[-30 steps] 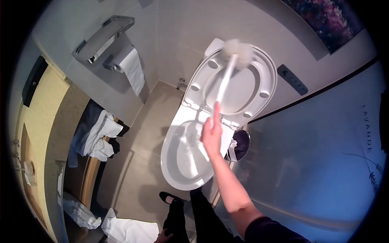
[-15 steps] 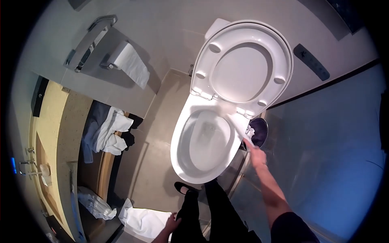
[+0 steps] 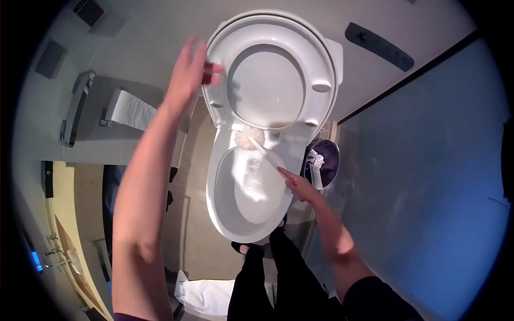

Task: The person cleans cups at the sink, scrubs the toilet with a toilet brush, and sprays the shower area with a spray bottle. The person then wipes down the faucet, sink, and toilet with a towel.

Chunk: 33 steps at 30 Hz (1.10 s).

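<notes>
My right hand (image 3: pixel 301 187) grips the white handle of a toilet brush (image 3: pixel 267 155), with the index finger laid along it. The pale, round brush head rests at the back rim of the white toilet bowl (image 3: pixel 215 200), near the seat hinges. Behind it the toilet seat (image 3: pixel 267 35) stands raised against the lid (image 3: pixel 265 85). My left hand (image 3: pixel 188 77) is lifted at the left side of the raised seat, fingers apart and slightly blurred, holding nothing visible; whether it touches the seat I cannot tell.
Right of the bowl stands a dark bin (image 3: pixel 327 155) with crumpled white paper inside. A toilet paper roll (image 3: pixel 131 108) and a metal rail (image 3: pixel 77 109) are on the left wall. A glass panel (image 3: pixel 417 160) borders the right. White cloth (image 3: pixel 206 295) lies on the floor near my legs.
My left hand has risen from beside my leg to the raised seat. My right hand has brought the brush leftward to the middle of the back rim. The view has shifted.
</notes>
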Available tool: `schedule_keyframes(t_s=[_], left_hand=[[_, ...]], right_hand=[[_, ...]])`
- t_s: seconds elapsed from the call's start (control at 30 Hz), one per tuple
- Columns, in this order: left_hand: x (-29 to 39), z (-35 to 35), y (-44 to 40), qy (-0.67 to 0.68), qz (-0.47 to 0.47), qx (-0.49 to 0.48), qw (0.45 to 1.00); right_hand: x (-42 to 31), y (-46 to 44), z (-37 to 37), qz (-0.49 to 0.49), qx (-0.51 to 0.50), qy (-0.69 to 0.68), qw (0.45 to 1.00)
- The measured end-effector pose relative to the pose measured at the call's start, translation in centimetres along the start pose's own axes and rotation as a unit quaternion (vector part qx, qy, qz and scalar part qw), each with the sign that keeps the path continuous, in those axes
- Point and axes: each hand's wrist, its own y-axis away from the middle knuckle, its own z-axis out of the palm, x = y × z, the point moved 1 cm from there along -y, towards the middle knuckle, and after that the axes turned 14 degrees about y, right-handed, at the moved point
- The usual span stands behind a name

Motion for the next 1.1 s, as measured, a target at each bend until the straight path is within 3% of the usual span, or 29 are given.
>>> schedule_keyframes(t_s=[0.13, 0.2, 0.27, 0.33, 0.37, 0.43, 0.47, 0.5, 0.53, 0.57, 0.6, 0.63, 0.7, 0.77, 0.83, 0.9, 1.03, 1.07, 1.1], left_hand=[[2.9, 5.5, -4.9, 0.021, -0.141, -0.037, 0.989], [1.5, 5.9, -5.0, 0.005, -0.071, -0.005, 0.997], [0.6, 6.2, -4.2, 0.021, 0.001, 0.043, 0.999], [0.3, 4.9, -1.4, 0.045, 0.028, 0.017, 0.998], [0.1, 3.5, 0.7, 0.044, 0.054, -0.020, 0.997], [-2.3, 1.6, 8.2, 0.119, 0.074, 0.068, 0.988], [-3.9, 0.5, 12.1, 0.127, 0.089, 0.115, 0.981], [-5.4, -0.5, 16.1, 0.134, 0.105, 0.162, 0.972], [-7.5, -2.8, 21.2, -0.012, 0.099, 0.154, 0.983], [-7.8, -3.7, 25.3, -0.184, 0.134, 0.105, 0.968], [-11.1, -5.6, 29.7, -0.144, 0.071, 0.127, 0.979], [-14.5, -7.5, 34.0, -0.103, 0.009, 0.152, 0.983], [-15.1, -7.3, 38.4, -0.021, -0.223, 0.172, 0.959], [-18.1, -7.7, 40.6, 0.081, -0.287, 0.136, 0.945], [-21.2, -7.8, 41.7, 0.078, -0.288, 0.158, 0.941], [-22.2, -8.4, 42.3, 0.095, -0.322, 0.148, 0.930], [-19.6, -7.8, 41.0, 0.097, -0.311, 0.137, 0.935], [-19.3, -8.2, 41.2, 0.085, -0.308, 0.114, 0.941], [-18.0, -8.2, 40.6, 0.087, -0.325, 0.104, 0.936]], right_hand=[[-2.6, 8.1, -2.1, 0.057, -0.040, -0.192, 0.979], [0.0, 13.6, -0.9, 0.129, -0.042, -0.369, 0.919], [-1.3, 18.8, -3.2, 0.195, -0.006, -0.556, 0.808], [0.0, 21.2, -4.7, 0.213, 0.060, -0.627, 0.746], [0.9, 21.1, -5.8, 0.190, 0.070, -0.617, 0.761], [1.9, 18.9, -8.6, 0.163, 0.084, -0.558, 0.809], [2.4, 17.0, -10.2, 0.229, 0.058, -0.473, 0.849], [1.8, 14.6, -11.7, 0.219, 0.023, -0.451, 0.865], [2.9, 11.3, -12.2, 0.203, -0.006, -0.370, 0.907], [2.2, 8.1, -13.1, 0.150, -0.029, -0.175, 0.973], [3.9, 3.5, -12.1, 0.126, -0.018, -0.043, 0.991], [7.0, -1.4, -9.3, -0.041, 0.084, 0.092, 0.991], [2.1, -7.2, -8.9, 0.017, -0.061, 0.125, 0.990], [-1.6, -12.8, -4.5, -0.071, 0.004, 0.169, 0.983], [-6.4, -15.2, -2.7, -0.011, -0.030, 0.266, 0.963], [-6.2, -14.4, -3.3, -0.024, -0.008, 0.302, 0.953], [-0.2, -7.6, -8.4, 0.024, -0.026, 0.360, 0.932], [4.0, -5.4, -9.1, -0.051, 0.041, 0.312, 0.948], [4.2, -2.5, -10.9, 0.085, -0.024, 0.324, 0.942]])
